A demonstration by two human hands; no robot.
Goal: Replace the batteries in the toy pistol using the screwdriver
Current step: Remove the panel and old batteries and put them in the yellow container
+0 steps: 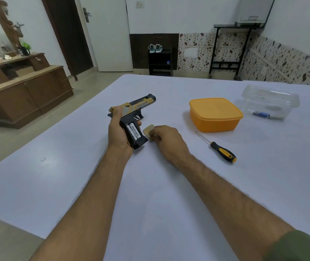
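A: Toy pistol (131,117) — where does it sit at this moment?

B: In the left hand (117,131), which is wrapped around the grip from behind and holds it just above the surface (75,166). The barrel points away and to the right, so its long axis runs from the left palm toward the orange lidded box (215,114).

A: And the battery bay?

B: Open, facing up. Two white batteries (133,131) lie side by side in the grip, along its length.

A: The right hand (166,139)?

B: Just beside the butt, fingers pinched on a small tan piece, which I judge to be the compartment cover (149,131). It nearly touches the grip, but I cannot tell whether it does.

A: So which hand works next?

B: The right, I'd say; it is nearer the bay, and the cover has only a short way leftward to cross. Whether these cells are old or new, I cannot tell.

A: The screwdriver (219,148)?

B: Lying on the surface to the right of the right hand, untouched, tip pointing away, handle nearer the person. Farther right sits a clear container (271,102) with something blue inside. Nothing stands between the hands and the tool.
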